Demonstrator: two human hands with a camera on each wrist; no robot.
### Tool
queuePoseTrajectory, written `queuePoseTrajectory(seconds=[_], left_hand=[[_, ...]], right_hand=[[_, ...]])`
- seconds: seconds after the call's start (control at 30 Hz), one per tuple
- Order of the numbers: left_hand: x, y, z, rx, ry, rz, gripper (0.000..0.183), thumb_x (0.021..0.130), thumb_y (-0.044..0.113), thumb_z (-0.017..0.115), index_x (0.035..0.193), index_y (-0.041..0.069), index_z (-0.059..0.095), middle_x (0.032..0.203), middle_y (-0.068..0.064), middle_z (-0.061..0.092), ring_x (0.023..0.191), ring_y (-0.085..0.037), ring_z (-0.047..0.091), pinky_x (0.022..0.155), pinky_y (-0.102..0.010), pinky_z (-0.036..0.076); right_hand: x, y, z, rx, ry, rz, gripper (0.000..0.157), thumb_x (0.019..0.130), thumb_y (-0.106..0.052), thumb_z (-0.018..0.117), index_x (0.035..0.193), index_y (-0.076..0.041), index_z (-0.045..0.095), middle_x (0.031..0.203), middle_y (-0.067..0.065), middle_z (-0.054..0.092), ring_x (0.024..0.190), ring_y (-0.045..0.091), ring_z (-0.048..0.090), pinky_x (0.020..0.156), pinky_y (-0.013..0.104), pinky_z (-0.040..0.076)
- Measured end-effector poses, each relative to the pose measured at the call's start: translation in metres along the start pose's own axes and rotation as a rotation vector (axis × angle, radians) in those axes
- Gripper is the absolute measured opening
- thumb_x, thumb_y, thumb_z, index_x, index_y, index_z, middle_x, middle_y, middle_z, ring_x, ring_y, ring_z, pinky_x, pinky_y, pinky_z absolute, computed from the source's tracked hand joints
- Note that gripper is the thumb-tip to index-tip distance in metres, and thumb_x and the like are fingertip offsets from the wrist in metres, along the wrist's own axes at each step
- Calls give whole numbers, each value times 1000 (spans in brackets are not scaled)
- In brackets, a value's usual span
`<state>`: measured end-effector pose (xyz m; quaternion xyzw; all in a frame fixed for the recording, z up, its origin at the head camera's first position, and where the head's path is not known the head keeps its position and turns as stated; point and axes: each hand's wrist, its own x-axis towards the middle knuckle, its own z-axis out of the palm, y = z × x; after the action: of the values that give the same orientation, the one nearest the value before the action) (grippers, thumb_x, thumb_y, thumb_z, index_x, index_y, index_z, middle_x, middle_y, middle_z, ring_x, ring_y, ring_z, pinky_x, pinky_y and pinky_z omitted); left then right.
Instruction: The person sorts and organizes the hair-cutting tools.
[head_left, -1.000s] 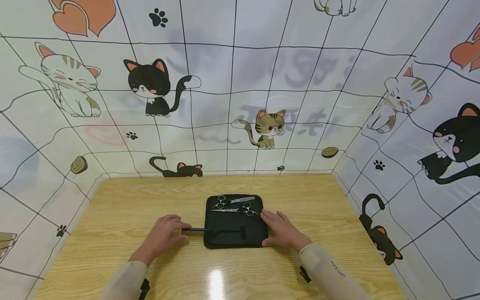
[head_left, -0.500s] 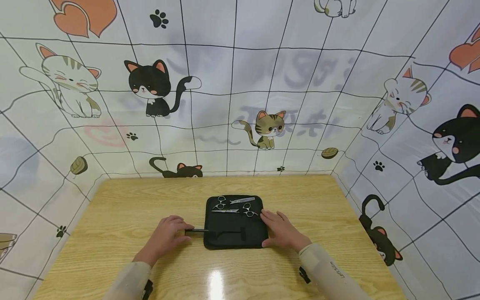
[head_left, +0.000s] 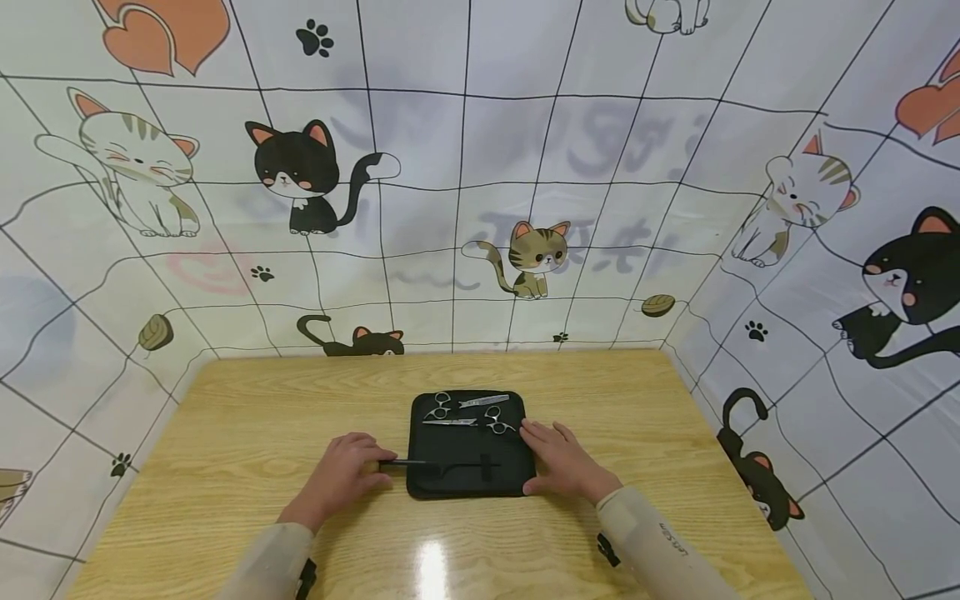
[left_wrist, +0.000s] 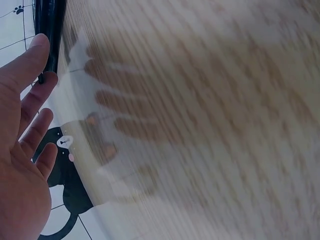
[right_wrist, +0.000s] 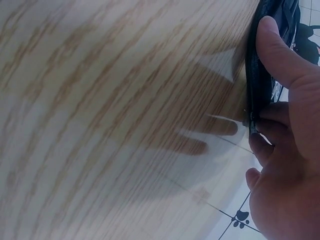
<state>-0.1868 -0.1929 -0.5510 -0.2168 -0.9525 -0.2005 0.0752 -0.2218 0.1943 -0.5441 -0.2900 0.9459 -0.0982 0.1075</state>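
A black tail comb (head_left: 411, 463) lies across the lower part of a flat black case (head_left: 468, 487) in the head view. Its thin tail reaches a small strap on the case; the teeth are hard to tell from the black lining. My left hand (head_left: 348, 473) pinches the comb's left end between thumb and index finger, other fingers loose, as in the left wrist view (left_wrist: 22, 145). At the case's right edge rests my right hand (head_left: 566, 461), thumb and fingers spread along the rim. In the right wrist view the thumb (right_wrist: 277, 50) touches that rim.
Silver scissors (head_left: 450, 421) and a second, toothed pair (head_left: 483, 402) lie in the case's upper half. The case is on a wood-grain table (head_left: 300, 400), with cat-printed sheets (head_left: 420, 208) hanging behind and at both sides. A bright reflection sits at the table's near middle.
My left hand has moved to the right, sliding the comb further over the case, its tail now reaching past the strap. The right hand and the scissors stay in place.
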Motion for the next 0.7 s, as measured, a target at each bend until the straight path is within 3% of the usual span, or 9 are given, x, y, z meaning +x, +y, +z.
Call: queuePoseTrajectory(seconds=[0.5,0.7], left_hand=[[6,7,8,0,11,39,35,68,38,77,100,25,71,94,8,67,104,-20,54,93,-46,39],[5,5,7,-6,-7,22,37,68,40,77,101,24,70,95,8,68,104,-20,54,92,-45,39]], right_hand=[[2,0,1,-12,-3,18,94,73,-58,65,144,-9,29,152,5,24,139,26,24,113,51,9],[2,1,2,-22,-6,16,94,73,-59,64,144,-9,29,152,5,23,139,25,24,113,51,9]])
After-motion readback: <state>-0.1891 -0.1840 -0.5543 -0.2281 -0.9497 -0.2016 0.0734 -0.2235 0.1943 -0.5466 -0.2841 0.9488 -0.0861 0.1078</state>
